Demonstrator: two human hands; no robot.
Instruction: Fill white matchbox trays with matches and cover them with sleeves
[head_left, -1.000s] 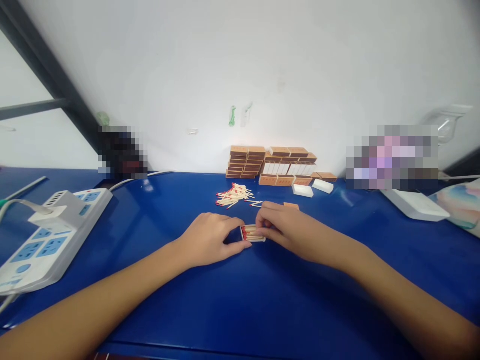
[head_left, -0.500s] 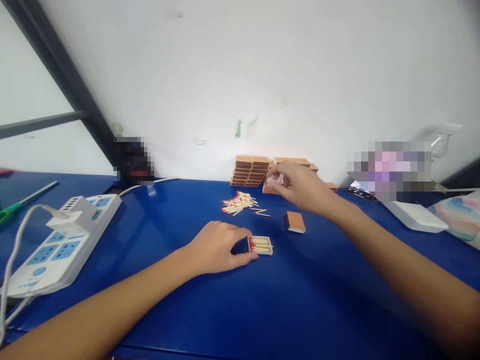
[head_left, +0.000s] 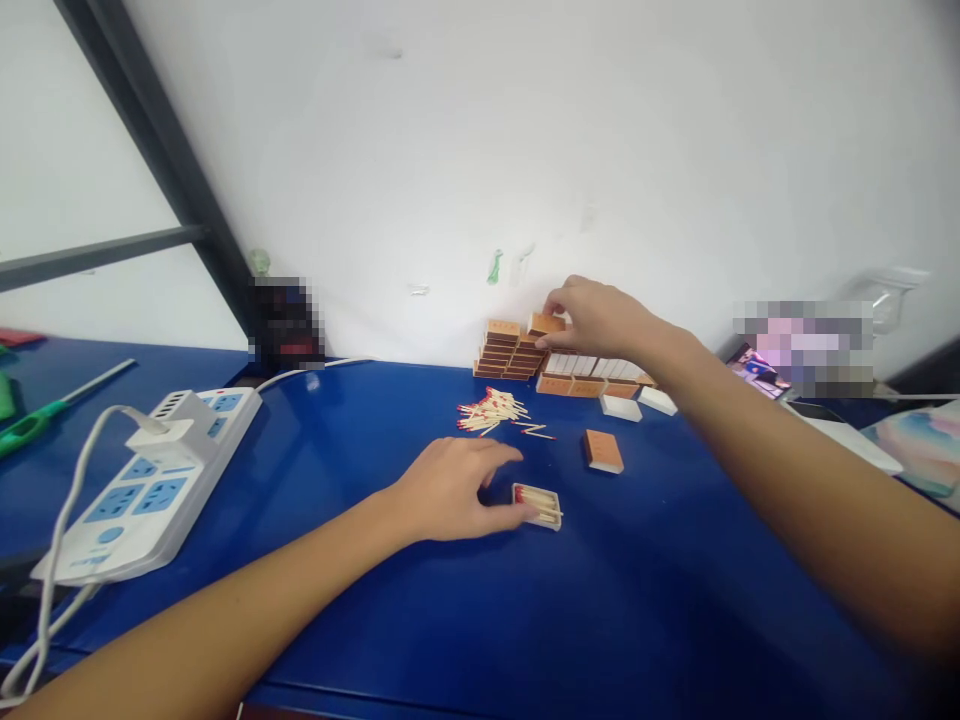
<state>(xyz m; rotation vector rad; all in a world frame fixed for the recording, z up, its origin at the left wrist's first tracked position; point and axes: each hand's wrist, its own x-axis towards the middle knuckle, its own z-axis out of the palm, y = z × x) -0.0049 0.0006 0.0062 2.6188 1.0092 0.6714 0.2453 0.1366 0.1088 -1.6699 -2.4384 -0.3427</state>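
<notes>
My left hand (head_left: 454, 488) rests on the blue table (head_left: 420, 620), thumb and fingers pinched on the end of an open white matchbox tray (head_left: 538, 505) filled with red-tipped matches. My right hand (head_left: 598, 317) reaches to the back wall and pinches a brown matchbox (head_left: 544, 324) at the top of the stacked matchboxes (head_left: 510, 352). A loose pile of matches (head_left: 494, 411) lies between the stack and the tray. A single brown matchbox sleeve (head_left: 602, 450) lies right of the tray.
A white power strip (head_left: 150, 482) with a plug and cable lies at the left. Two white trays (head_left: 637, 404) sit before a row of brown and white boxes (head_left: 589, 375). A phone and papers (head_left: 847, 425) lie at the right. A green tool (head_left: 37, 425) is far left.
My right hand left the filled tray, reached back to the stack by the wall and closed on a top brown matchbox. My left hand stayed at the tray. The camera tilted up and right.
</notes>
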